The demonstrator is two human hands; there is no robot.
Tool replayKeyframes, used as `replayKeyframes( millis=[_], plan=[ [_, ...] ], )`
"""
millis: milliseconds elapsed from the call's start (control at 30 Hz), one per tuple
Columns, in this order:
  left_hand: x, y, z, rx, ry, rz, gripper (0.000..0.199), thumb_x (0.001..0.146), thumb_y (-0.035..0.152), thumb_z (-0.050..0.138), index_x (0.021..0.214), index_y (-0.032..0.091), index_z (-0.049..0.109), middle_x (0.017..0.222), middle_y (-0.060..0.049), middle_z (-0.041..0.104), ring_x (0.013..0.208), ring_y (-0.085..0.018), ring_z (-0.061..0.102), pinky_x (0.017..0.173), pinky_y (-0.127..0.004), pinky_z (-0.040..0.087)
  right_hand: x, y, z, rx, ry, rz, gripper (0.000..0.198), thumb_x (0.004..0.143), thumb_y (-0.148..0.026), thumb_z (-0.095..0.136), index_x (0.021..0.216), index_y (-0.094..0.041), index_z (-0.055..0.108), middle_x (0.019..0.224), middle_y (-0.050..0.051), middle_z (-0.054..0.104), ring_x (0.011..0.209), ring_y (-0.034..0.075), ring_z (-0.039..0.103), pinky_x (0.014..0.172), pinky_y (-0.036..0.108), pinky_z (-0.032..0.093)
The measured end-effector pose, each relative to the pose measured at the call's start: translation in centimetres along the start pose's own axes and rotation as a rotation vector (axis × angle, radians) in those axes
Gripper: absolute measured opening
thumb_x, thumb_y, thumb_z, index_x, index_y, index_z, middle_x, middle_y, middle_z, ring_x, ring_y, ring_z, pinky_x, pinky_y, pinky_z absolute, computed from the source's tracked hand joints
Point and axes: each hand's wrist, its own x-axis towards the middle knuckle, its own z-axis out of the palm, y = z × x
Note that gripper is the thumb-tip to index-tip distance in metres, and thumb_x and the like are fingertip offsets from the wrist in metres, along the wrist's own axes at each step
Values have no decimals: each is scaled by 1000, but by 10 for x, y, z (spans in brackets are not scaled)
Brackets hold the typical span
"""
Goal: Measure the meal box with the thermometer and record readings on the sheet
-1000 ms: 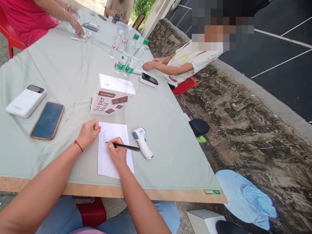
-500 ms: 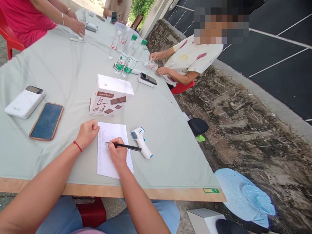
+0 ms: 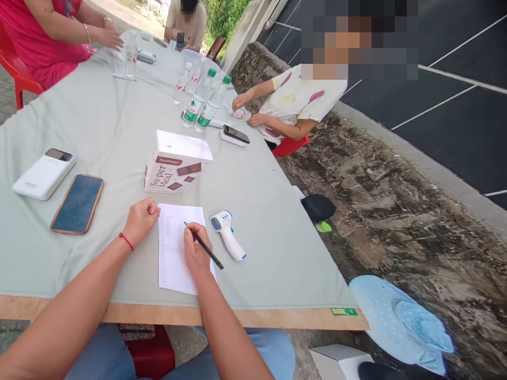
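Note:
My right hand (image 3: 198, 253) grips a slim black pen (image 3: 213, 255) and rests over the right part of a white printed sheet (image 3: 171, 264). The pen's tip points up and left, over the upper part of the page. Curled into a fist, my left hand (image 3: 143, 214) lies on the table at the sheet's upper left corner, with nothing visible in it. Right of the paper lies a white and blue infrared thermometer (image 3: 228, 235). Just beyond the sheet stands a white and brown Su-per Meal box (image 3: 174, 169).
A phone (image 3: 78, 203) and a white power bank (image 3: 43, 173) lie at left on the cloth-covered table (image 3: 277, 269). Green-capped water bottles (image 3: 206, 108) stand past the box. Co-workers sit at the far sides, one handling a bottle (image 3: 241, 113). A blue hat (image 3: 400, 322) is beyond the table's right corner.
My right hand has shifted slightly right, and the pen now slants more steeply. My left fist stays by the paper. The far-left person's hands have drawn back from a bottle. The view has shifted slightly.

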Motion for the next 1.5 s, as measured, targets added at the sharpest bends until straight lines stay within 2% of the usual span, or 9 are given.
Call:
replayKeyframes(
  millis=[233, 367, 533, 667, 867, 1067, 1200, 1367, 1500],
  plan=[
    [5, -9, -6, -22, 94, 9, 27, 73, 23, 52, 59, 20, 29, 56, 7, 29, 53, -9, 29, 54, -24, 27, 38, 39, -23, -470, -231, -292, 51, 83, -3, 34, 118, -22, 65, 104, 12, 63, 93, 25, 57, 86, 42, 47],
    [16, -22, -10, -77, 225, 84, 32, 72, 28, 61, 101, 19, 54, 94, -3, 59, 83, -17, 57, 75, -30, 45, 81, 37, -5, -241, -102, -148, 46, 87, -16, 40, 130, -21, 56, 122, 13, 60, 111, 25, 55, 96, 43, 45],
    [34, -42, -15, -179, 61, 115, 84, 71, 35, 67, 145, 18, 30, 153, -16, 31, 143, -31, 27, 114, -44, 28, 125, 12, 40, 161, -150, 146, 41, 83, -44, 54, 116, -20, 60, 118, 11, 64, 110, 26, 58, 91, 40, 47],
    [39, -44, -22, -166, 161, 88, 94, 70, 42, 69, 149, 16, 26, 134, -15, 49, 129, -31, 45, 110, -46, 34, 112, -4, 54, 219, -175, 90, 35, 84, -51, 50, 95, -20, 63, 92, 4, 69, 88, 21, 61, 80, 33, 48],
    [34, -33, -31, -16, 339, 62, 68, 62, 53, 75, 117, 19, 56, 103, -7, 52, 112, -31, 51, 100, -48, 42, 71, -21, 51, 48, -9, 96, 34, 91, -47, 41, 86, -22, 64, 84, 5, 61, 85, 21, 58, 78, 32, 46],
    [26, -20, -32, -158, 190, -26, 78, 56, 46, 83, 116, 19, 41, 106, -8, 59, 101, -26, 61, 89, -43, 49, 66, -14, 5, -63, -201, 35, 42, 91, -43, 42, 121, -20, 60, 115, 10, 64, 109, 24, 58, 96, 37, 44],
    [23, -8, -32, -219, 205, -45, 73, 51, 38, 88, 111, 19, 51, 109, -9, 64, 102, -27, 63, 88, -40, 51, 60, 13, -57, -565, -78, 376, 69, 85, -47, 55, 140, -7, 44, 140, 23, 48, 131, 37, 43, 105, 47, 34],
    [10, 14, -35, -480, 291, -127, 71, 49, 33, 90, 109, 17, 54, 109, -10, 67, 100, -26, 65, 87, -39, 53, 49, 27, -89, -725, -363, 438, 52, 93, -42, 42, 135, -12, 49, 122, 17, 62, 115, 31, 57, 91, 38, 43],
    [-12, 31, -31, -766, 40, -174, 67, 56, 44, 86, 109, 14, 59, 111, -14, 68, 96, -28, 67, 83, -41, 54, 43, 16, -80, -375, -220, 514, 40, 91, -48, 41, 104, -16, 61, 99, 12, 68, 93, 27, 63, 74, 33, 45]
  ],
)
